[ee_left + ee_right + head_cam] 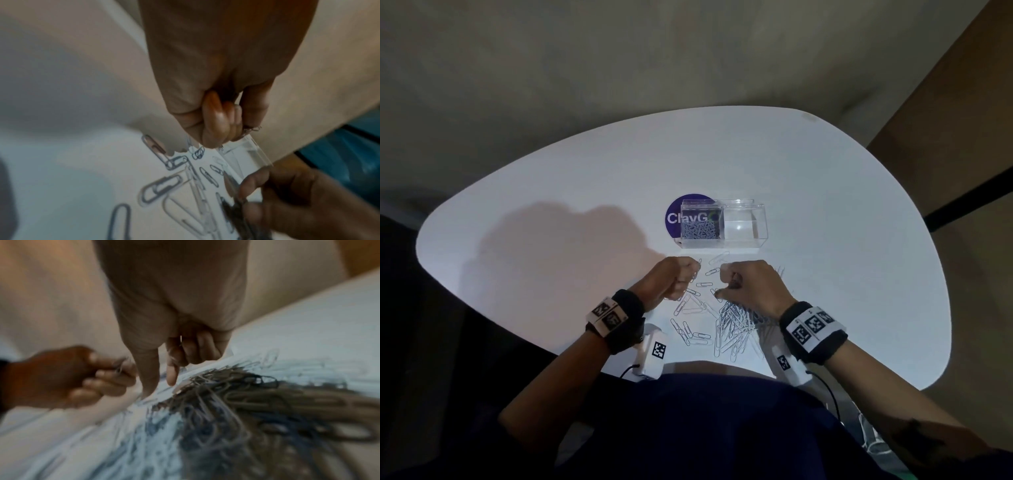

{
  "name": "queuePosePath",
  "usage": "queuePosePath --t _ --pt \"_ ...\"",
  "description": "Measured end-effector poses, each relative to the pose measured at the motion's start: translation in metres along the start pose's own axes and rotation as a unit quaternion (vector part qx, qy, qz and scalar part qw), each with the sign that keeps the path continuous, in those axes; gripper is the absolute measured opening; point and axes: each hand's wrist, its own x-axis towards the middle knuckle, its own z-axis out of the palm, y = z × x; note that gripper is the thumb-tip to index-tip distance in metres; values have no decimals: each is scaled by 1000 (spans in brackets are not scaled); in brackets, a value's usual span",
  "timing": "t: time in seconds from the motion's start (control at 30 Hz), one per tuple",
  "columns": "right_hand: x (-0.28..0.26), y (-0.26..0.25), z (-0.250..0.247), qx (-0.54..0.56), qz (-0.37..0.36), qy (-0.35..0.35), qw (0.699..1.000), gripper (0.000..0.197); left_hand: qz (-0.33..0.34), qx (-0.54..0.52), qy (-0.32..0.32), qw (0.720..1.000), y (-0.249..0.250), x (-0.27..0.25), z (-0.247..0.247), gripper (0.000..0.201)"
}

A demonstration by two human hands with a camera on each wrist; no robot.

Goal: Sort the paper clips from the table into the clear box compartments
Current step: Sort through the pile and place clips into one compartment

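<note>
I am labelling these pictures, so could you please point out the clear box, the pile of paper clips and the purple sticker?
clear box (pixel 743 224): head view, front wall of its bare right compartment.
pile of paper clips (pixel 734 323): head view, middle of the heap.
purple sticker (pixel 674 219): head view, its left part, on the lettering.

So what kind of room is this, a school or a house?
Can't tell for sure. It looks like a plain office or work room: a white rounded table, a clear box on a purple ClayGo sticker, heaps of paper clips, bare walls.
</note>
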Motion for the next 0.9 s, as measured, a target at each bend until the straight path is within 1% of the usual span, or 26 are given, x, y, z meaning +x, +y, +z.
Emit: queuePosePath --t 0.07,0.1,0.17,0.2,0.27,0.33,0.37,0.4,0.43,0.47,0.5,0.53,0.57,0.63,0.7,0.77,0.8,0.83,0.9 --pt "-1 -6 6 -91 -18 -5 996 29 -1 -40 -31 999 2 -3 -2 20" --pt "0 -6 10 -112 -27 -4 993 25 -1 -54 -47 997 2 -4 -3 19" --pt "2 -10 14 -118 -39 3 992 15 -1 -85 -65 994 1 -6 -4 12" --pt "3 -11 15 -112 -36 0 993 12 -3 -108 -71 992 0 -6 -4 7" --pt "5 -12 14 -99 -16 -22 995 13 -11 -140 -71 988 0 -6 -3 8" --pt "5 -11 13 -84 -6 -48 995 18 -13 -132 -57 990 2 -6 -1 9" --pt "6 -10 13 -61 -4 -53 997 20 -12 -119 -48 992 4 -6 0 9" --pt "5 -9 11 -12 4 -53 999 23 -9 -108 -40 993 5 -6 0 8" --pt "4 -9 9 58 16 -50 997 28 -5 -101 -34 994 6 -6 0 8" --pt "2 -11 6 143 38 -50 988 33 1 -99 -30 995 7 -7 0 7" --pt "0 -13 4 231 56 -53 970 35 7 -97 -30 995 9 -7 -1 7" --pt "-3 -16 1 304 78 -56 948 32 13 -94 -32 995 12 -8 -2 8" --pt "-3 -18 0 364 96 -59 924 25 21 -88 -34 995 16 -9 -2 8" --pt "-3 -22 -2 440 121 -64 887 12 32 -75 -33 996 28 -9 -2 12" --pt "-2 -26 -4 493 123 -67 858 1 51 -43 -18 998 44 -10 -3 17" --pt "1 -27 -6 511 135 -73 846 24 94 27 6 995 62 -6 -4 16" --pt "2 -30 -8 516 145 -84 840 31 116 70 19 991 72 -3 -3 13" --pt "4 -30 -9 524 160 -92 832 33 116 106 42 987 82 1 -1 10" --pt "6 -33 -12 539 194 -105 813 29 86 169 98 977 100 15 4 9"
